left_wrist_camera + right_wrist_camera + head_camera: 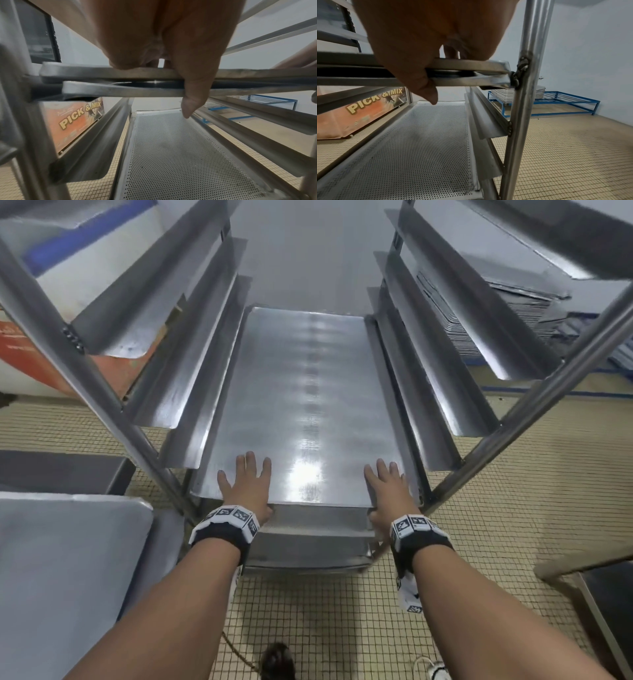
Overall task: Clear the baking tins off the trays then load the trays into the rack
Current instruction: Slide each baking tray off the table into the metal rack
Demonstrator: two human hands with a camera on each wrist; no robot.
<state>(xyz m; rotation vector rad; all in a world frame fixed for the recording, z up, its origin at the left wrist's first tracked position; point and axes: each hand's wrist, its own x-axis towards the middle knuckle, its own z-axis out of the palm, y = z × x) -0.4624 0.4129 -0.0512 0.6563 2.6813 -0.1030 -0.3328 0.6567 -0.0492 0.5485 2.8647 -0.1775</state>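
A bare, shiny metal tray (301, 405) lies on a lower pair of runners in the steel rack (534, 402), almost fully in. My left hand (245, 484) and right hand (388, 487) lie on its near corners with straight fingers flat on top. Each thumb hangs down over the front edge: left thumb (192, 97), right thumb (423, 86). Right under that edge (85, 73) sits a second tray's edge (120, 90). Lower still lies a perforated tray (180, 155) (419, 142). No baking tins are in view.
A grey tray (61, 570) rests on a table at my left, and another table edge (599, 594) is at my right. Stacked trays (505, 93) sit on a blue floor frame behind the rack. An orange "PICK & MIX" box (75, 119) stands to the left.
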